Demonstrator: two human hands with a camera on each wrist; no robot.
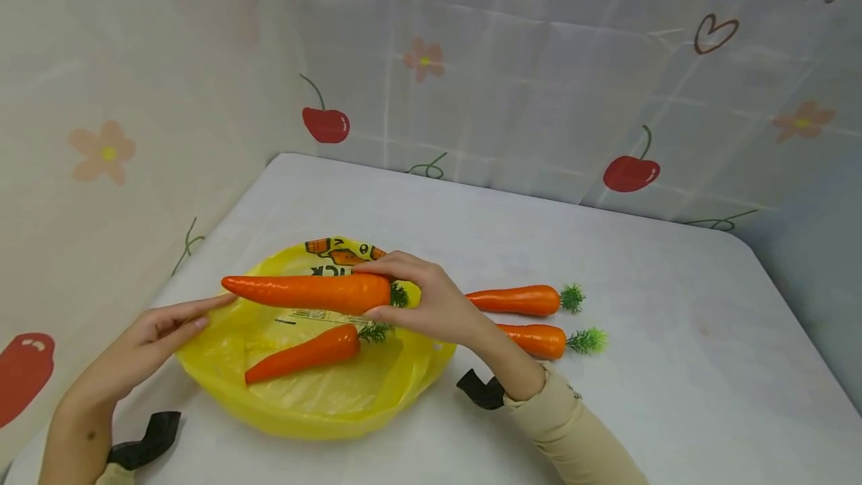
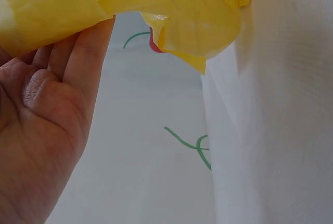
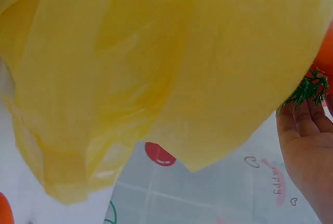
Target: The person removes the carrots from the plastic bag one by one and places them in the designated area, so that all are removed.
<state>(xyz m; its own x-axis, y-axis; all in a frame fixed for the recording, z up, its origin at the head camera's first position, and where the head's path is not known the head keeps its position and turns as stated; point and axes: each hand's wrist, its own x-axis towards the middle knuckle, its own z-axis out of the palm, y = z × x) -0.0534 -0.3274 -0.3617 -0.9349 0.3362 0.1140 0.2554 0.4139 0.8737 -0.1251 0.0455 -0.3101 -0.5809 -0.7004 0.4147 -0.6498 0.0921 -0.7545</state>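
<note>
A yellow plastic bag [image 1: 303,425] lies spread with its mouth wide. One carrot [image 1: 306,354] rests inside it. Above that, my right hand [image 1: 431,302] grips a larger carrot [image 1: 310,293] by its thick end, tip pointing left; in the right wrist view the green top [image 3: 311,87] shows by the fingers of the hand [image 3: 309,156]. My left hand [image 1: 144,346] holds the bag's left rim between thumb and fingers. The left wrist view shows this hand [image 2: 52,109] with the yellow plastic [image 2: 187,15] over its fingers.
Two more carrots [image 1: 521,299] [image 1: 542,340] lie on the white table [image 1: 673,335] to the right of the bag, partly behind my right hand and forearm. A curtain [image 1: 525,81] printed with cherries, hearts and flowers hangs along the back and left.
</note>
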